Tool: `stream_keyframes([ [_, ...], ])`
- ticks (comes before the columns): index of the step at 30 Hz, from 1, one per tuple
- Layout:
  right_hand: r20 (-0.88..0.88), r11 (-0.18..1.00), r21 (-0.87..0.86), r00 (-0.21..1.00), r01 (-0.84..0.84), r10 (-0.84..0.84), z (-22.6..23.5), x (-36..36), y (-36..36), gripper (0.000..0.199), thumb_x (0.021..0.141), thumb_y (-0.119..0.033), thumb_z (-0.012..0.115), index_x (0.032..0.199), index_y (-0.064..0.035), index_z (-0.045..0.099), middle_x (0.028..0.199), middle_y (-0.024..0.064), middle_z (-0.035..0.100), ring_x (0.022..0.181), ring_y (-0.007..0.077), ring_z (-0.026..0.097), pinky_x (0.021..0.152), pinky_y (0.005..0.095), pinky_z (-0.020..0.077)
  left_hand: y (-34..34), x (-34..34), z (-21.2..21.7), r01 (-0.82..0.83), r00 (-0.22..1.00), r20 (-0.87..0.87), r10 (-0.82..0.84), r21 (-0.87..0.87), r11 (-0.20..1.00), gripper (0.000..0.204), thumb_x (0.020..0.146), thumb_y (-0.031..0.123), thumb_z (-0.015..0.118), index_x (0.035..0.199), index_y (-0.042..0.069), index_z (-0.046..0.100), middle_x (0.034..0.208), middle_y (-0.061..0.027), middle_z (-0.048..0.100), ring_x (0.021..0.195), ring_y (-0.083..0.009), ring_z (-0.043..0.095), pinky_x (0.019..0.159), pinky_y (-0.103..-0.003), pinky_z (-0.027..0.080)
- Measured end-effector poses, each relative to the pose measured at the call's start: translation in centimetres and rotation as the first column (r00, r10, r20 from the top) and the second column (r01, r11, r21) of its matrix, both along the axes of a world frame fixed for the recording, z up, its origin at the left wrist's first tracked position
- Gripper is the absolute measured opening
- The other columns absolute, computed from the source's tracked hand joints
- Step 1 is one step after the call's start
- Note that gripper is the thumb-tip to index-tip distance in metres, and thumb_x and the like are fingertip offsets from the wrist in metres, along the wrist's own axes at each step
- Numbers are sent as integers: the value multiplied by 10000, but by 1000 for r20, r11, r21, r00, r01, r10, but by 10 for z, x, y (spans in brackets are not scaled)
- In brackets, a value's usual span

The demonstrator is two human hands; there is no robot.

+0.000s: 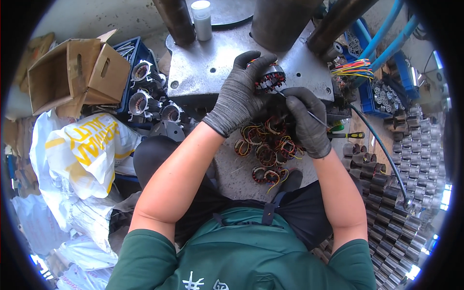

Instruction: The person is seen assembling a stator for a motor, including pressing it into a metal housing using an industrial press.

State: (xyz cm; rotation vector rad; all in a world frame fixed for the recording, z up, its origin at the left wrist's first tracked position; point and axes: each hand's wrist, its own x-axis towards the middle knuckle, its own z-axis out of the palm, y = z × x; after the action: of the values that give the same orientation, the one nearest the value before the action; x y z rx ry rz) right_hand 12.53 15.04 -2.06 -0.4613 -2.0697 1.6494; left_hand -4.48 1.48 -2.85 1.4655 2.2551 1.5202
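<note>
My left hand (240, 92), in a grey glove, is closed around a motor stator (273, 79) with dark red and black windings, held over the front edge of the steel press plate (203, 67). My right hand (308, 121), gloved too, grips a thin metal rod (316, 117) that slants across the fingers. The rod's tip reaches the winding side of the stator; whether it touches cannot be made out. Below the hands, several wound stators (266, 153) with coloured leads lie in a heap on the floor.
Steel columns (280, 24) and a white-capped bottle (202, 21) stand on the plate. Cardboard boxes (72, 72), motor housings (140, 104) and plastic sacks (87, 154) are left. At right are a yellow-black screwdriver (348, 136), coloured wires (353, 69), a dark hose (382, 150) and stacked metal cores (386, 217).
</note>
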Motion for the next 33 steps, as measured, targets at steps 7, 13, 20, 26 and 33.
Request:
stream_keyframes([
  [7,-13,1000,-6,1000,-8,8,-22,-4,-1,162,1081,-120,673,1176,-13,747,1048,55,755,981,128,657,913,321,550,2,-8,-4,23,999,-34,-23,-15,1000,804,825,99,917,1540,218,571,1450,-175,529,1307,-370,647,1103,-452,605],
  [13,-45,997,-76,999,-33,30,-29,-1,2,180,1077,-109,665,1202,-7,747,1082,44,755,1009,126,658,936,320,545,4,-9,-4,6,1000,-14,-6,-19,1000,773,818,99,919,1514,204,599,1397,-174,565,1275,-366,660,1076,-447,612],
  [20,-64,989,138,995,-61,70,-32,-3,7,176,1058,-46,651,1208,0,733,1095,109,756,993,207,708,929,349,566,6,-9,-1,-1,1000,-20,0,-35,999,767,805,89,916,1501,191,609,1338,-187,590,1200,-373,686,1039,-457,615],
  [26,-146,816,578,982,-16,123,-26,-8,-1,215,993,-16,665,1199,7,720,1126,214,737,978,387,739,893,430,605,5,-4,4,-19,997,-73,13,-75,997,693,824,6,827,1460,183,618,1256,-252,638,1149,-450,673,1009,-500,596],
  [33,-128,640,768,983,15,132,-20,-10,-8,264,949,-29,683,1204,32,710,1171,249,729,1006,445,733,895,484,610,8,-1,7,-60,985,-171,37,-129,990,728,818,44,860,1485,188,607,1201,-219,663,1098,-411,699,958,-482,615],
])
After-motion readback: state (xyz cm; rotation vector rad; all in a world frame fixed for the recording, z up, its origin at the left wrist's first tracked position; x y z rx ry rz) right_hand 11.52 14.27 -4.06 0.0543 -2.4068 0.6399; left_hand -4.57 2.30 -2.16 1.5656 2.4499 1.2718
